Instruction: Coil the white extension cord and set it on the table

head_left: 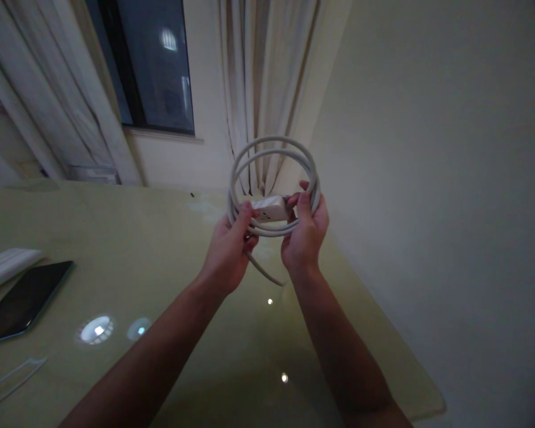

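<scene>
Held up above the table is an extension cord, its pale cable (pixel 274 139) wound into several round loops. Its white socket block (pixel 271 209), with small slots on the near face, sits inside the lower part of the coil. My left hand (pixel 229 252) is closed around the coil's lower left side, thumb on top near the block. Opposite it, my right hand (pixel 307 235) grips the lower right side, with fingertips by the block's right end. A loose length of cable (pixel 265 273) hangs below my left hand. Some fingers of both hands are hidden behind the loops.
A glossy table (pixel 151 249) reflects ceiling lights. On its left lie a dark tablet (pixel 27 300), a long white object (pixel 9 264) and a thin white cable (pixel 13 383). A wall (pixel 446 196) borders the right side; curtains (pixel 267 77) and a window (pixel 156 65) stand behind.
</scene>
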A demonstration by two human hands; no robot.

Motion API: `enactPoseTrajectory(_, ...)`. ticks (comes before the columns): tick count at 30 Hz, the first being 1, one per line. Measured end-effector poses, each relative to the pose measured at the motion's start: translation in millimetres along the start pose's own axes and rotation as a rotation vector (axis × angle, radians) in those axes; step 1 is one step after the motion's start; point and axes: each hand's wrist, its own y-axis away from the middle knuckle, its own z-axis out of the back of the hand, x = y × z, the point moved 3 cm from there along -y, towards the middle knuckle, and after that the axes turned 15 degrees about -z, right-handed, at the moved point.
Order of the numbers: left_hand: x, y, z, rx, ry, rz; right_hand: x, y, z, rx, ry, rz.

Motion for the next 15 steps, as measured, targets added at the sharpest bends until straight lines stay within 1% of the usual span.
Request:
enactPoseTrajectory(2, -5, -11, 10.0, -0.069, -0.045, -0.063, 1, 9, -8, 0.081, 0.023, 0.017)
enactPoseTrajectory(4, -5, -19, 19.2, -0.091, -0.092, -0.117, 1, 16, -14, 0.141, 0.022, 0.017)
enactPoseTrajectory(6, -3, -25, 26.8, -0.105, -0.163, -0.163, 0, 20, -17, 0.173, 0.024, -0.004)
enactPoseTrajectory(8, 0, -27, 30.9, -0.125, -0.252, -0.21, -4, 20, -17, 0.164, 0.007, -0.036)
enactPoseTrajectory(10, 3, -26, 29.7, -0.128, -0.3, -0.243, -8, 19, -15, 0.128, -0.062, -0.07)
enactPoseTrajectory(11, 5, -24, 27.2, -0.115, -0.292, -0.238, -10, 18, -15, 0.111, -0.101, -0.087)
enactPoseTrajectory(15, 11, -19, 15.4, -0.069, -0.203, -0.164, -12, 21, -17, 0.054, -0.21, -0.177)
